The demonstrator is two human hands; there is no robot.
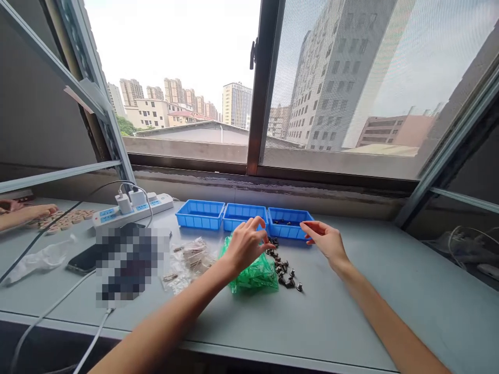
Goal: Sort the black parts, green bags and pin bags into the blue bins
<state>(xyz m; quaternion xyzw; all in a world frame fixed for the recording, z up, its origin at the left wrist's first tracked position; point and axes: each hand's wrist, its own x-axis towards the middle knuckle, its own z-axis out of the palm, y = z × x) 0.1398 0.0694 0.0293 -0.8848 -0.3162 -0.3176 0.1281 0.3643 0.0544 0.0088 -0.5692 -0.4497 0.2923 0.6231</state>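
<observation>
My left hand (249, 241) hovers over a green plastic bag (255, 275), its fingers curled and apart, with nothing visible between them. At the front right corner of the right blue bin (290, 231) is my right hand (325, 240); its thumb and fingertips are close together, and anything between them is too small to make out. A few dark pieces lie inside that bin. Small dark metal parts (289, 283) are scattered right of the green bag. The middle blue bin (234, 223) is partly hidden by my left hand, and the left blue bin (200, 222) stands beside it.
Clear bags with small parts (191, 259) lie left of the green bag. Farther left are a dark phone (83, 258), cables and a white power strip (159, 202). Another person's hand (42, 210) is at the far left near small tan pieces (66, 221). A window stands behind.
</observation>
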